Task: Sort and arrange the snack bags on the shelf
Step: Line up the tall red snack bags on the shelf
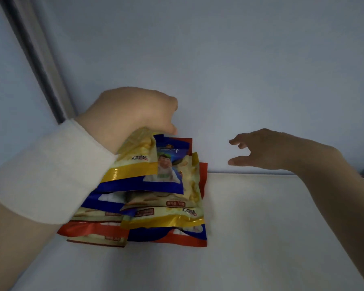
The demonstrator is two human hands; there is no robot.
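A loose pile of snack bags [162, 208] in yellow, blue and red lies on the white shelf [261, 227], against its back wall. My left hand [132, 112] comes in from the left, with a white cuff on the wrist, and its fingers curl down over the top edges of the upper yellow bag [135, 152] and blue bag [168, 164], gripping them. My right hand [263, 150] hovers to the right of the pile, a little above the shelf, fingers spread toward the bags and holding nothing.
A pale blue wall [219, 59] closes the back of the shelf. A dark vertical frame post [40, 59] runs down the left side. Bare white shelf surface stretches right of and in front of the pile.
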